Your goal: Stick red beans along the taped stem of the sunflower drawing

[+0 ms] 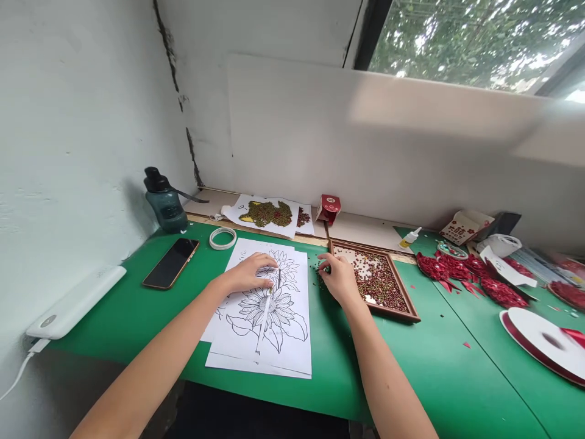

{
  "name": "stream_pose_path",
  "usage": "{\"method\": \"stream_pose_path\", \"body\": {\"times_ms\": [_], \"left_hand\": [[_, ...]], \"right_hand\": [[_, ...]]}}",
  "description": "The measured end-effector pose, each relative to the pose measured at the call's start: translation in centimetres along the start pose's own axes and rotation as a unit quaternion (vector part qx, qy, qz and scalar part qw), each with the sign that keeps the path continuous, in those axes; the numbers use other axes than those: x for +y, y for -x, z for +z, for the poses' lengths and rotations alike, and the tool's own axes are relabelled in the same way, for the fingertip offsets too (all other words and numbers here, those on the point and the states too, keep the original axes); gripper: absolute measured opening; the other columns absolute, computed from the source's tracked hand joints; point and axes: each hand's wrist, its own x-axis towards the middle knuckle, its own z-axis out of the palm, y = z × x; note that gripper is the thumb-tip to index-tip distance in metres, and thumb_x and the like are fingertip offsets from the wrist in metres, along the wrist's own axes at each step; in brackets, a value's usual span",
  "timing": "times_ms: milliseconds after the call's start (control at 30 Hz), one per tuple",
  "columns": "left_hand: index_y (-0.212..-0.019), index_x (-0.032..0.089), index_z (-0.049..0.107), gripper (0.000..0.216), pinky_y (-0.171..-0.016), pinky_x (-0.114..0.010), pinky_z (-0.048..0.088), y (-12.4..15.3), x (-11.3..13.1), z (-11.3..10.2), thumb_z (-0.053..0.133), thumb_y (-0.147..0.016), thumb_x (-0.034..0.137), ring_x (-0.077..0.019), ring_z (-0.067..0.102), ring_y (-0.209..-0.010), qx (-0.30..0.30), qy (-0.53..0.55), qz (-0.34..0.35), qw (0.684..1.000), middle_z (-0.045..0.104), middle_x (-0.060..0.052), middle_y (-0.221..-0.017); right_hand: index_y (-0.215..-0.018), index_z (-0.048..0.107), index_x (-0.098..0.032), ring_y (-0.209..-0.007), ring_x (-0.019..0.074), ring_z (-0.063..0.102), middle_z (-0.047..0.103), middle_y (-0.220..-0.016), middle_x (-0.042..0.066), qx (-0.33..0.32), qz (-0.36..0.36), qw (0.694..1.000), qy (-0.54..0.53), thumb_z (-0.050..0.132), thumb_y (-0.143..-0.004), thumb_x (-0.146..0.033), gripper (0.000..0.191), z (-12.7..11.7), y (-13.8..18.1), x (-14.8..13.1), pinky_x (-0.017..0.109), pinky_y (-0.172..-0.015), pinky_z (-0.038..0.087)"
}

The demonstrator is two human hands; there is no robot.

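Observation:
My left hand (pixel 253 272) rests on a sheet of paper (pixel 292 360) with a black line drawing of sunflowers. Its thumb and forefinger are apart, beside a thin dark piece (pixel 279 277) I cannot identify. Below the thumb, a narrow white strip (pixel 264 323) crosses the lower flower. At the left edge of a brown-framed tray (pixel 397 275), my right hand (pixel 340 280) has thumb and forefinger curled together in a pinch. Small green beans (pixel 315 268) lie by those fingertips; anything between them is too small to tell. Red and green beans (pixel 381 283) are spread inside the tray.
Left of the papers are a phone (pixel 171 263), a tape roll (pixel 222 238), a dark bottle (pixel 165 204) and a white device (pixel 77 302). Bean-covered pictures (pixel 269 214) and a red box (pixel 329 208) stand behind. Rightward are a glue bottle (pixel 409 238), red ornaments (pixel 457 268) and a ribbon spool (pixel 543 341).

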Motion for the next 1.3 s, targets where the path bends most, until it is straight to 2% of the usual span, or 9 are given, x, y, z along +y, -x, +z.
{"method": "stream_pose_path", "body": {"times_ms": [133,200,333,433,533,600,767,933,1300], "left_hand": [[-0.130,0.025,0.067,0.042,-0.118,-0.045,0.041,-0.2,-0.1,0.2,0.068,-0.091,0.043,-0.0279,0.052,-0.136,0.017,-0.010,0.005,1.000,0.060,-0.009,-0.139],[-0.125,0.024,0.069,0.036,-0.115,-0.045,0.043,-0.3,0.1,-0.2,0.065,-0.094,0.040,-0.0272,0.054,-0.133,0.056,-0.037,0.011,0.998,0.063,-0.008,-0.135],[-0.122,0.025,0.067,0.028,-0.112,-0.046,0.045,1.6,0.3,-3.4,0.056,-0.100,0.037,-0.0266,0.054,-0.130,0.221,-0.149,-0.014,0.964,0.064,-0.005,-0.135],[-0.134,0.023,0.060,0.037,-0.111,-0.046,0.044,5.7,-1.1,-6.4,0.046,-0.103,0.039,-0.0294,0.052,-0.132,0.317,-0.250,-0.117,0.908,0.059,-0.009,-0.143],[-0.145,0.016,0.052,0.060,-0.106,-0.059,0.043,10.1,-3.7,-8.3,0.050,-0.096,0.051,-0.0457,0.043,-0.139,0.305,-0.345,-0.326,0.826,0.044,-0.021,-0.156],[-0.151,0.009,0.043,0.076,-0.103,-0.059,0.045,12.0,-5.3,-8.8,0.050,-0.093,0.057,-0.0487,0.043,-0.139,0.271,-0.336,-0.420,0.798,0.038,-0.027,-0.158],[-0.154,0.017,0.038,0.074,-0.082,-0.047,0.054,12.3,-6.3,-8.5,0.038,-0.096,0.062,-0.0419,0.054,-0.124,0.231,-0.286,-0.425,0.827,0.060,-0.020,-0.137],[-0.153,0.014,0.043,0.078,-0.087,-0.050,0.051,11.8,-6.3,-7.9,0.041,-0.093,0.064,-0.0440,0.052,-0.123,0.220,-0.336,-0.419,0.814,0.059,-0.023,-0.135],[-0.152,0.012,0.043,0.073,-0.075,-0.045,0.053,11.3,-6.2,-8.1,0.037,-0.095,0.056,-0.0441,0.056,-0.114,0.205,-0.372,-0.417,0.803,0.061,-0.024,-0.124]], "right_hand": [[-0.117,0.069,-0.022,-0.093,0.0255,0.060,0.078,-0.089,0.002,0.009,-0.010,1.000,0.005,0.056,-0.081,-0.005,0.042,0.3,-0.1,0.3,0.032,-0.079,0.041],[-0.117,0.069,-0.022,-0.093,0.0261,0.059,0.077,-0.088,0.002,0.010,-0.011,1.000,0.008,0.056,-0.083,-0.007,0.040,0.5,-0.1,0.5,0.033,-0.079,0.041],[-0.116,0.068,-0.023,-0.092,0.0275,0.059,0.077,-0.088,0.002,0.004,-0.014,1.000,0.012,0.054,-0.085,-0.012,0.036,0.7,-0.3,0.9,0.035,-0.078,0.041],[-0.115,0.068,-0.024,-0.092,0.0284,0.059,0.076,-0.089,0.003,0.006,-0.016,1.000,0.013,0.054,-0.085,-0.015,0.035,0.9,-0.4,1.3,0.037,-0.078,0.042],[-0.114,0.068,-0.025,-0.089,0.0288,0.060,0.076,-0.087,0.004,0.005,-0.027,0.999,0.016,0.054,-0.084,-0.017,0.034,1.1,-0.4,1.7,0.037,-0.076,0.042],[-0.114,0.069,-0.026,-0.088,0.0294,0.059,0.075,-0.086,0.004,0.006,-0.030,0.999,0.019,0.054,-0.084,-0.019,0.034,1.3,-0.5,1.8,0.038,-0.076,0.042],[-0.112,0.069,-0.028,-0.089,0.0301,0.059,0.075,-0.087,0.004,-0.002,-0.029,1.000,0.009,0.054,-0.084,-0.024,0.032,1.1,-0.5,1.8,0.039,-0.076,0.044],[-0.112,0.069,-0.028,-0.090,0.0302,0.060,0.075,-0.088,0.005,-0.015,-0.021,1.000,0.017,0.054,-0.085,-0.025,0.031,0.7,-0.4,1.4,0.039,-0.075,0.044],[-0.114,0.069,-0.028,-0.096,0.0311,0.061,0.076,-0.095,0.005,-0.020,-0.013,1.000,0.004,0.053,-0.085,-0.022,0.033,0.6,-0.4,1.4,0.041,-0.078,0.045]]}}
